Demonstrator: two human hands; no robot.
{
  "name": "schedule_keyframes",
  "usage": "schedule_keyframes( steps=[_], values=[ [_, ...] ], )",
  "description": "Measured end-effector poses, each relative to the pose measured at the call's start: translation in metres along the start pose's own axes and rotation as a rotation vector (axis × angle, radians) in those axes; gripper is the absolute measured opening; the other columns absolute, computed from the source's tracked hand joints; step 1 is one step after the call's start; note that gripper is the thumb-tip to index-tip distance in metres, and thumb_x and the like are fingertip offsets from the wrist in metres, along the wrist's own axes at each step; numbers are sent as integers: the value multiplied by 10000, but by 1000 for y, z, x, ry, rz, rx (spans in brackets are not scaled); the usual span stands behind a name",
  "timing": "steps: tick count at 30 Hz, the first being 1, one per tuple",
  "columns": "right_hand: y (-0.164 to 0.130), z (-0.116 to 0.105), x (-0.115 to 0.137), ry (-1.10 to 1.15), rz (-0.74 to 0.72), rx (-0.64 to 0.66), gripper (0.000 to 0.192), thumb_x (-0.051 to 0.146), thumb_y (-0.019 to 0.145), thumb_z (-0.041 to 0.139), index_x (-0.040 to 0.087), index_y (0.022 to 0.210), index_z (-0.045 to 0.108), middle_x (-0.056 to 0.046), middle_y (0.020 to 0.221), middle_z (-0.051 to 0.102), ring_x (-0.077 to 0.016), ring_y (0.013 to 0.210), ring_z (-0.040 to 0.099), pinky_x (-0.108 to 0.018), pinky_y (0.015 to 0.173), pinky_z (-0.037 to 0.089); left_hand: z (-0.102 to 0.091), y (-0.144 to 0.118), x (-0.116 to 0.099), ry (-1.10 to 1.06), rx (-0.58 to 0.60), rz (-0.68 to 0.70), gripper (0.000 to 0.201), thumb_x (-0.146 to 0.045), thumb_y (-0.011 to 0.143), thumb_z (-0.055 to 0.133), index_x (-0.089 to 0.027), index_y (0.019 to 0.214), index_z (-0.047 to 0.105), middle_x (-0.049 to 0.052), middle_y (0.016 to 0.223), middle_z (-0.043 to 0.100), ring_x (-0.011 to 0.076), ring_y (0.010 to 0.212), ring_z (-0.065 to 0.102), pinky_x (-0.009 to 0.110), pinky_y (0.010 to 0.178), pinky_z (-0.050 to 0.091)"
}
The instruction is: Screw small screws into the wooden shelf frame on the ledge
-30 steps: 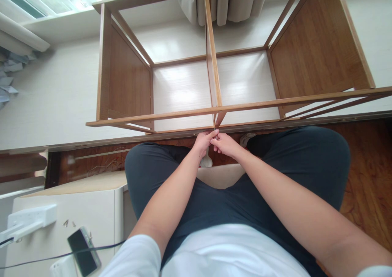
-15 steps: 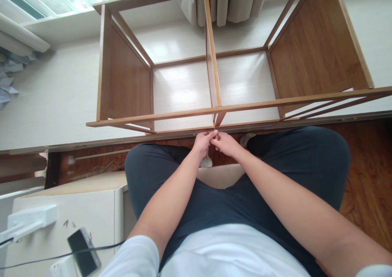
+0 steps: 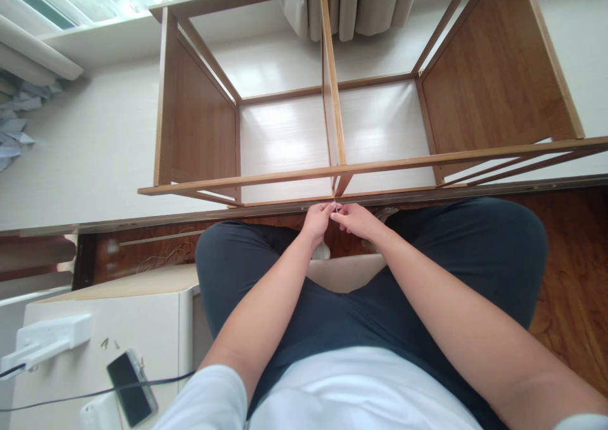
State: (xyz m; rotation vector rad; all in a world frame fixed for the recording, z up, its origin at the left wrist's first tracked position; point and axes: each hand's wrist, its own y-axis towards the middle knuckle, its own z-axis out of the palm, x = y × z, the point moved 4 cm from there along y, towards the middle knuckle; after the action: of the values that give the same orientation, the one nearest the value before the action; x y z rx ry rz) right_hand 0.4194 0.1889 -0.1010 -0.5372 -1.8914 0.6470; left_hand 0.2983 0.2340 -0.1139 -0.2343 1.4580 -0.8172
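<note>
Fingers of both hands pinched together on one small metal fastener (image 3: 335,207), probably a screw, too small to confirm. Left hand (image 3: 317,220) and right hand (image 3: 357,220) meet tip to tip, fastener between them, right under the near rail of the wooden shelf frame (image 3: 332,170), just below where the centre divider (image 3: 331,88) joins it.

Progress as I read it: frame mostly together, with side panels, divider and rails all standing in place. This joint above the fingertips looks like the one in hand; fastener not seated yet.

Hard to tell: whether either hand holds a driver; a pale object (image 3: 323,251) below the left hand is mostly hidden. Well left and back of the fingers, a phone (image 3: 130,389) and a few loose screws (image 3: 108,343) lie on the white bench (image 3: 142,328). Frame's right end is cut off.
</note>
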Motion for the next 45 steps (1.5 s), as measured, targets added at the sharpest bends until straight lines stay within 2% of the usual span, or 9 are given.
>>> schedule_keyframes(
  steps=[4,7,12,16,20,23,30,38,45],
  values=[
    [-3,1,2,218,128,38,184,294,912,600,154,820,677,-56,742,729,-104,500,543,-210,447,388,1,0,2,11,12,-23,246,-381,821,725,-142,765,748,47,695,686,140,651,558,255,644,387],
    [-5,1,2,379,196,20,146,216,898,599,144,801,681,-72,830,741,-85,541,539,-179,448,393,1,1,5,-6,25,-36,278,-417,814,725,-141,811,752,38,691,675,131,626,539,252,619,364],
    [-7,5,0,553,226,-46,90,198,820,669,150,745,680,-44,787,711,-84,588,523,-170,488,411,-2,3,9,-14,5,-67,322,-444,800,728,-148,915,777,42,725,696,129,636,531,250,600,332],
    [-6,7,-2,543,198,-101,95,235,758,704,155,716,672,4,656,615,-95,612,497,-180,521,384,-5,0,11,-18,-40,-88,401,-524,748,773,-154,902,768,61,776,710,139,674,550,249,581,318],
    [-5,7,-3,538,162,-154,169,259,680,740,164,643,606,35,627,568,-94,638,491,-195,578,380,-7,0,11,-57,-72,-67,424,-543,647,854,-159,726,694,44,705,656,123,648,519,240,563,308],
    [-5,6,-4,534,183,-173,191,265,663,745,169,631,584,37,620,568,-98,640,496,-207,588,378,-7,1,10,-49,-83,-52,404,-501,629,869,-159,649,655,27,646,618,109,609,480,242,556,300],
    [-5,4,-1,654,300,-142,70,225,808,665,159,805,690,-47,861,723,-108,673,571,-211,555,431,-2,-1,0,-16,-69,1,232,-370,727,790,-141,739,751,59,726,697,151,709,576,258,638,392],
    [-7,5,-2,694,322,-140,117,161,869,662,162,752,673,-26,801,704,-96,649,573,-203,530,435,-1,-2,2,-9,-66,-4,195,-313,762,710,-141,812,788,47,718,676,137,695,537,248,610,357],
    [-7,7,-1,738,317,-136,89,148,810,724,166,737,676,-2,719,674,-87,633,545,-188,531,424,-3,-4,5,-42,-102,-29,257,-369,726,739,-138,832,774,39,697,645,126,663,501,236,558,296]
  ],
)
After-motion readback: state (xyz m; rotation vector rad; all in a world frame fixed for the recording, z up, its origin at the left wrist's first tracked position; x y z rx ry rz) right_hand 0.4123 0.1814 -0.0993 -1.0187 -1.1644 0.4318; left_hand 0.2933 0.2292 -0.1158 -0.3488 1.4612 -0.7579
